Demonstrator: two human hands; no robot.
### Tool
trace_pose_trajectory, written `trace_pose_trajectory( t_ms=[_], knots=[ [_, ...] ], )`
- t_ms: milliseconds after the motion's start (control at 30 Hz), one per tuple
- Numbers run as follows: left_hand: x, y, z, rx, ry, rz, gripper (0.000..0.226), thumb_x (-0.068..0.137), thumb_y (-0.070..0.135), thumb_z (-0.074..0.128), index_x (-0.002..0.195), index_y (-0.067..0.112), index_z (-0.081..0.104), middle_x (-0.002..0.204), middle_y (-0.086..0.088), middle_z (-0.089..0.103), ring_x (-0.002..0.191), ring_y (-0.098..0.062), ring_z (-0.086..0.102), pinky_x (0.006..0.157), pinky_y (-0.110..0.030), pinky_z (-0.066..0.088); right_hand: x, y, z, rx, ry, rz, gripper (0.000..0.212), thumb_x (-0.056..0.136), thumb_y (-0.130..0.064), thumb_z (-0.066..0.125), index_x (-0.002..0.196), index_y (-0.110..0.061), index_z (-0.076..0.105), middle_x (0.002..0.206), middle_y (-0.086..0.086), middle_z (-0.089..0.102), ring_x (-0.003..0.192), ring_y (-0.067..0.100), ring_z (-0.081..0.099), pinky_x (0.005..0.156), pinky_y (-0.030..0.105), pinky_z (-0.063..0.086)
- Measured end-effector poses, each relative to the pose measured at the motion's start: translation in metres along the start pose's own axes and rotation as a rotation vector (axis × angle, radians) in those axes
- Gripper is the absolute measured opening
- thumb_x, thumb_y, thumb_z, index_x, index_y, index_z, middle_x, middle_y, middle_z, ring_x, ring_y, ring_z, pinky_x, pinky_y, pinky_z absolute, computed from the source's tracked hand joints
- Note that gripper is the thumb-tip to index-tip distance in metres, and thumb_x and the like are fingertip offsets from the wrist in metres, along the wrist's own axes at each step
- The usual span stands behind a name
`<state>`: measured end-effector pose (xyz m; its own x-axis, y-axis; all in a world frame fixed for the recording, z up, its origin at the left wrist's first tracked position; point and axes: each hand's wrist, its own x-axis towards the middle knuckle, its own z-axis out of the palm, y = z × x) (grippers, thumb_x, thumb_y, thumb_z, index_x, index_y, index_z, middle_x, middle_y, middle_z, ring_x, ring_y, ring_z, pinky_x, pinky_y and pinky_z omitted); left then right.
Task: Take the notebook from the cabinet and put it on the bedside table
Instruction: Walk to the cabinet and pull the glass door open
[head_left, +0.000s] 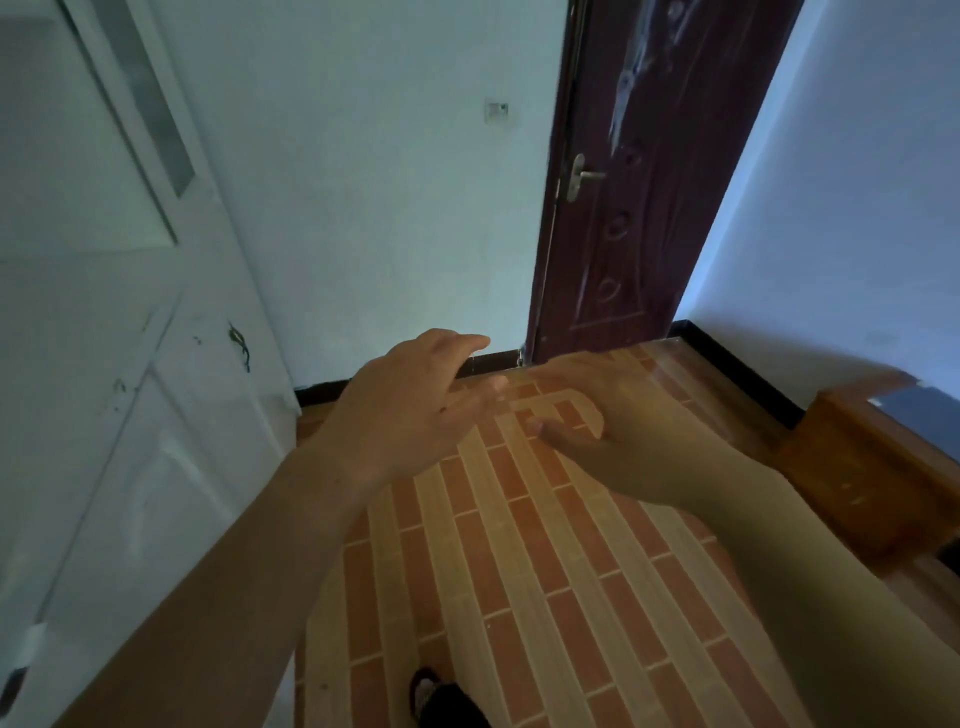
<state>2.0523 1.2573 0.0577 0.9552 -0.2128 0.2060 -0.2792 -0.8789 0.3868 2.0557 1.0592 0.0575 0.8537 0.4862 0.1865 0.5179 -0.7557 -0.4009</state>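
Observation:
A white cabinet (119, 364) fills the left side, its doors closed, with a dark metal handle (240, 345) on one door. My left hand (415, 400) is raised in front of me with relaxed, spread fingers and holds nothing. My right hand (582, 405) is beside it, motion-blurred, fingers loosely extended and empty. A wooden bedside table (872, 467) stands at the right edge with a dark flat surface (924, 415) on top. No notebook is in view.
A dark red door (639, 182) with a metal lever handle (579, 176) stands ahead at the right. White wall runs between cabinet and door. Brick-patterned floor (519, 571) lies below; my dark shoe (436, 696) shows at the bottom.

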Motion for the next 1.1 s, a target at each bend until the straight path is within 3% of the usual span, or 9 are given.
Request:
trace_pose_trajectory(
  t_ms=[133,467,800,1100],
  knots=[
    [0.067,-0.058,-0.008,0.026,0.041,-0.063,0.051,0.09,0.054,0.035,0.136,0.033,0.036,0.144,0.008,0.04,0.127,-0.013,0.041,0.101,-0.033,0.035,0.102,0.014,0.009,0.038,-0.017,-0.029,0.048,0.085,-0.046,0.051,0.13,-0.032,0.042,0.133,-0.013,0.047,0.111,0.002,0.046,0.094,0.023,0.039],
    [0.174,-0.198,-0.062,0.15,0.067,-0.271,0.055,0.088,0.057,0.031,0.138,0.035,0.031,0.147,0.009,0.036,0.131,-0.013,0.037,0.107,-0.036,0.032,0.324,0.011,0.044,0.125,-0.101,-0.178,0.052,0.084,-0.052,0.051,0.132,-0.038,0.037,0.141,-0.018,0.038,0.122,0.005,0.041,0.097,0.021,0.034],
    [0.254,-0.306,-0.126,0.297,0.182,-0.442,0.068,0.079,0.065,0.02,0.138,0.034,0.031,0.145,0.009,0.037,0.13,-0.013,0.038,0.105,-0.035,0.034,0.522,-0.017,0.07,0.147,-0.116,-0.516,0.052,0.084,-0.054,0.048,0.132,-0.035,0.04,0.139,-0.015,0.042,0.122,0.004,0.042,0.096,0.016,0.028],
    [0.367,-0.385,-0.179,0.454,0.287,-0.559,0.059,0.088,0.061,0.028,0.138,0.03,0.034,0.144,0.005,0.04,0.128,-0.016,0.042,0.1,-0.032,0.035,0.712,-0.024,0.063,0.17,-0.17,-0.744,0.052,0.085,-0.051,0.048,0.133,-0.031,0.039,0.139,-0.011,0.043,0.122,0.009,0.042,0.099,0.023,0.031]
  ],
)
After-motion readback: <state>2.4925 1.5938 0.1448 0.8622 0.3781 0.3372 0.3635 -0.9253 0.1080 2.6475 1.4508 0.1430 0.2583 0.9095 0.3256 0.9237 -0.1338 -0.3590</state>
